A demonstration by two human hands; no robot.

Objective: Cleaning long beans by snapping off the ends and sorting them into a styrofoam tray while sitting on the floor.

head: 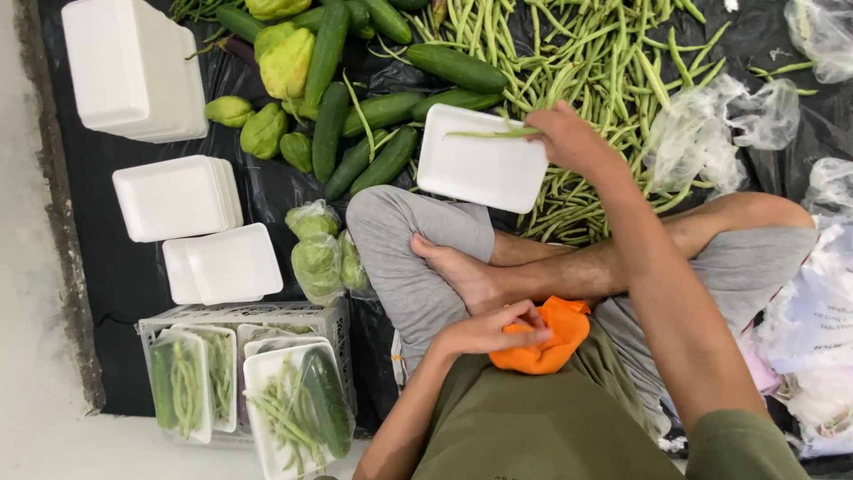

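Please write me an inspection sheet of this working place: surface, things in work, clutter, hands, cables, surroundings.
Surface: black plastic sheet on a pale floor.
Job's things: white foam tray by the knee; green beans held over it; loose bean pile; orange cloth in the lap.
Clutter: cucumbers, chayotes, empty tray stacks, crate with wrapped trays, bagged greens, clear bags.
Hands: right hand grips beans; left hand rests its fingers on the cloth.
Cables: nothing seen.
Surroundings: papers and bags at right.

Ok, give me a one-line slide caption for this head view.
Seated cross-legged, right hand lays green beans on a white foam tray; left hand rests on an orange cloth.
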